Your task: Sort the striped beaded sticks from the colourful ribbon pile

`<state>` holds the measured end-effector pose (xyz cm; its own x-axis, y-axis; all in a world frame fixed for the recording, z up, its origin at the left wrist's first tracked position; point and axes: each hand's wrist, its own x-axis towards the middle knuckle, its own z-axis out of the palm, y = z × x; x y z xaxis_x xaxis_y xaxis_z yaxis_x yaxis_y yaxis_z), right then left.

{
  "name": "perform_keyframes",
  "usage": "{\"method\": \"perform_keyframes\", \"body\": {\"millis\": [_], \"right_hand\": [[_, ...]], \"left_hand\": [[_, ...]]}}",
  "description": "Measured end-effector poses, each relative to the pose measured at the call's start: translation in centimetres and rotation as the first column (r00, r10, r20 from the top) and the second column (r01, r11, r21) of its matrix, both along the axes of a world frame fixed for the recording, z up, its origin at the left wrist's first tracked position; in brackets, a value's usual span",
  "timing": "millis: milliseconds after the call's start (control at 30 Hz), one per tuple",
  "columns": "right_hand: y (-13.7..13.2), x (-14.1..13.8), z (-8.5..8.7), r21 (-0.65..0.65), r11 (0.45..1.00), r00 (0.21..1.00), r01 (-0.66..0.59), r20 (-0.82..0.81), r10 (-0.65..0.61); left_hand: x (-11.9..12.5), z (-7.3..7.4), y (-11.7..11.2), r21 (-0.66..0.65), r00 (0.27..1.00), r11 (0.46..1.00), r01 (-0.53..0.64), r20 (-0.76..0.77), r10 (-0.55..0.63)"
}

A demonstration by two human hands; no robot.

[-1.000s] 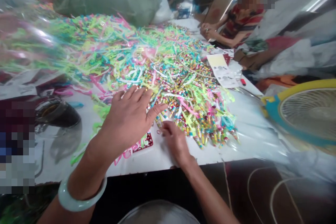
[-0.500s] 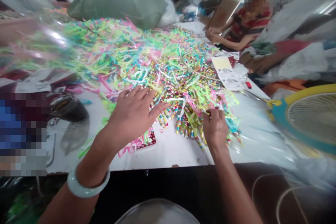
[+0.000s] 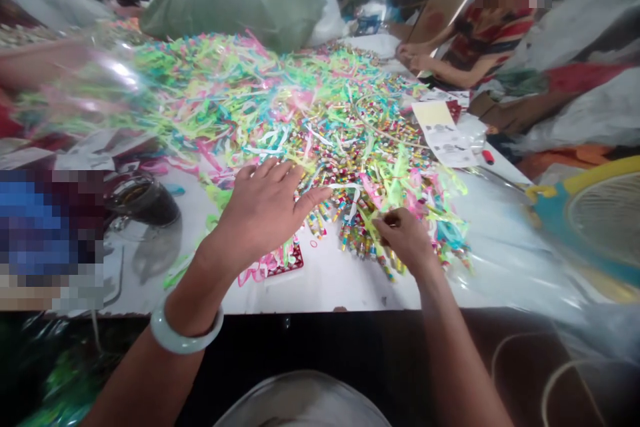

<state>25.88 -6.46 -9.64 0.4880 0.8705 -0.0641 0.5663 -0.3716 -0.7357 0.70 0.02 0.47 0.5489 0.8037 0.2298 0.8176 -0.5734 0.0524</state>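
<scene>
My left hand (image 3: pixel 265 213), with a pale bangle (image 3: pixel 187 340) on its wrist, is spread palm down over the near edge of a heap of plastic strips (image 3: pixel 215 90) in green, pink, blue and white. My right hand (image 3: pixel 406 235) pinches at a yellow-green plastic strip (image 3: pixel 373 230) in the front right of the heap; the fingertips partly hide it. Between the hands lie many small striped multicoloured tubes (image 3: pixel 353 240) and a white strip (image 3: pixel 350 187). A dark red perforated tray (image 3: pixel 295 261) with pink strips on it shows below my left hand.
A glass mug of dark liquid (image 3: pixel 145 203) stands at left. To the right are a printed sheet (image 3: pixel 443 133), a red-capped item (image 3: pixel 487 157) and a yellow-blue fan (image 3: pixel 600 213). Behind the heap rests a big green sack (image 3: pixel 235 3). A co-worker in a striped shirt (image 3: pixel 485 47) sits across.
My right hand has turned, its fingertips shifting left and slightly down at the strips. My left hand stays spread over the heap. The whole view has shifted a little.
</scene>
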Motion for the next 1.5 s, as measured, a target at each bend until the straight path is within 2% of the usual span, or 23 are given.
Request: {"method": "perform_keyframes", "body": {"millis": [67, 133, 200, 267, 367, 433, 500, 567, 633, 700, 767, 867, 1067, 1267, 1333, 1433, 1500], "right_hand": [[-0.3, -2.1, -0.4, 0.090, 0.990, 0.931, -0.112, -0.338, 0.136], [-0.3, -4.5, -1.1, 0.179, 0.962, 0.802, -0.207, -0.532, 0.272], [-0.3, -6.8, -1.9, 0.207, 0.943, 0.696, -0.262, -0.636, 0.333], [-0.4, -8.9, -2.8, 0.203, 0.940, 0.626, -0.274, -0.704, 0.335], [-0.6, -11.2, -4.5, 0.228, 0.940, 0.606, -0.252, -0.720, 0.337], [-0.7, -12.0, -5.5, 0.259, 0.933, 0.633, -0.249, -0.686, 0.359], [-0.8, -12.3, -6.2, 0.266, 0.929, 0.722, -0.258, -0.586, 0.368], [-1.1, -12.4, -6.5, 0.253, 0.923, 0.843, -0.292, -0.387, 0.373], [-1.4, -12.7, -6.5, 0.250, 0.906, 0.918, -0.343, -0.116, 0.379], [-1.7, -13.2, -6.4, 0.241, 0.890, 0.922, -0.387, 0.114, 0.370], [-2.0, -13.9, -6.4, 0.217, 0.890, 0.904, -0.402, 0.246, 0.349], [-2.3, -14.4, -6.3, 0.198, 0.898, 0.903, -0.394, 0.269, 0.336], [-2.5, -13.3, -5.9, 0.247, 0.848, 0.883, -0.469, 0.157, 0.442], [-2.7, -14.8, -6.3, 0.077, 0.892, 0.853, -0.445, 0.340, 0.396], [-2.6, -14.8, -6.0, 0.040, 0.888, 0.837, -0.459, 0.355, 0.416], [-2.3, -12.4, -5.0, 0.082, 0.874, 0.847, -0.479, 0.304, 0.436], [-2.1, -9.2, -3.9, 0.129, 0.930, 0.901, -0.345, 0.321, 0.290]], "left_hand": [[0.0, 0.0, 0.0, 0.011, 1.000, 1.000, 0.004, -0.003, -0.004], [0.1, 0.0, 0.1, 0.018, 1.000, 1.000, 0.005, -0.008, -0.005], [0.1, 0.0, 0.1, 0.018, 1.000, 1.000, 0.004, -0.013, -0.004], [0.0, 0.0, 0.1, 0.019, 1.000, 1.000, 0.006, -0.015, -0.006], [0.0, -0.1, 0.1, 0.023, 1.000, 1.000, 0.011, -0.014, -0.011], [0.0, -0.1, 0.2, 0.023, 1.000, 1.000, 0.018, -0.011, -0.018], [0.0, -0.1, 0.2, 0.019, 1.000, 0.999, 0.027, -0.008, -0.027], [-0.1, -0.1, 0.2, 0.015, 0.999, 0.999, 0.032, -0.002, -0.032], [-0.2, -0.1, 0.2, 0.006, 0.999, 0.999, 0.036, 0.006, -0.036], [-0.2, -0.1, 0.1, 0.002, 0.999, 0.999, 0.037, 0.017, -0.037], [-0.1, -0.1, 0.1, 0.007, 0.999, 0.999, 0.039, 0.025, -0.039], [0.0, -0.3, 0.1, 0.032, 0.998, 0.998, 0.050, 0.025, -0.051], [-0.2, -0.4, 0.2, 0.034, 0.997, 0.997, 0.070, 0.010, -0.071], [0.0, -0.1, 0.0, 0.008, 0.999, 0.999, 0.047, 0.027, -0.048], [0.1, 0.0, -0.1, 0.008, 0.998, 0.999, 0.048, 0.029, -0.048], [0.1, -0.1, -0.1, 0.015, 0.999, 0.999, 0.039, 0.021, -0.039], [0.0, -0.1, -0.1, 0.025, 0.999, 0.999, 0.033, 0.011, -0.033]]}}
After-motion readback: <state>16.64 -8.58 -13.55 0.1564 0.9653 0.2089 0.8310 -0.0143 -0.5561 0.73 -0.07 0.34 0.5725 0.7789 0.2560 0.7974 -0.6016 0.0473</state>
